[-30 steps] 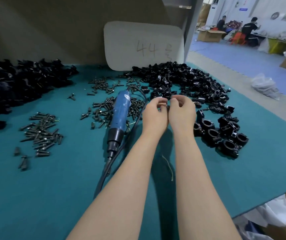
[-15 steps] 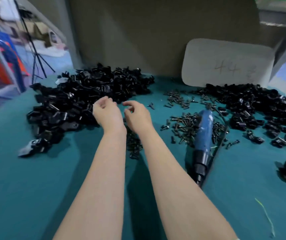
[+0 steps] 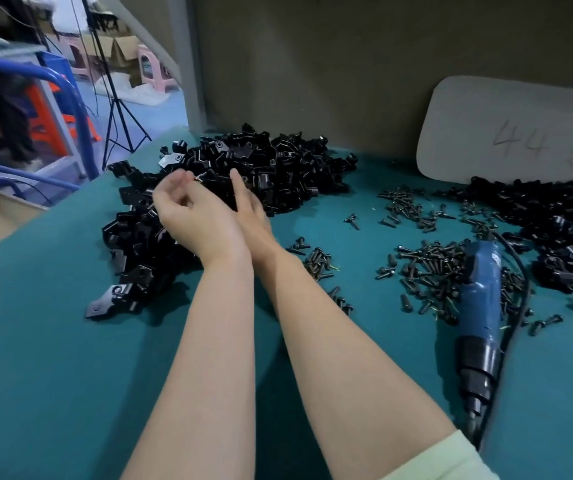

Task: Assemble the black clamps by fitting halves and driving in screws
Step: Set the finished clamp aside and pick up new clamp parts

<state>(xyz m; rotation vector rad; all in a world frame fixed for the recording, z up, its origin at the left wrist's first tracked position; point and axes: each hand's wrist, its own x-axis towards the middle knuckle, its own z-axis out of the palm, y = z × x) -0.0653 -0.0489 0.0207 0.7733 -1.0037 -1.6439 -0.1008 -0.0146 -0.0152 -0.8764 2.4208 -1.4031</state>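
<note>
Big heap of black clamp halves (image 3: 271,168) sits at 11 o'clock on bench (image 3: 53,375). Both hands over it, likely to pick halves for fitting. Nearer one, left hand (image 3: 195,216), has fingers (image 3: 174,183) loosely curled; maybe pinching tiny thing, too blurry, cannot tell. Behind it, right hand (image 3: 248,206) has straight fingers pointing into heap, nothing held that shows. At 2 o'clock, second heap (image 3: 538,216). At 3 o'clock, loose screws (image 3: 427,268). Among them at 4 o'clock lies blue screwdriver (image 3: 482,306), tip toward person, likely kept close for quick grab.
</note>
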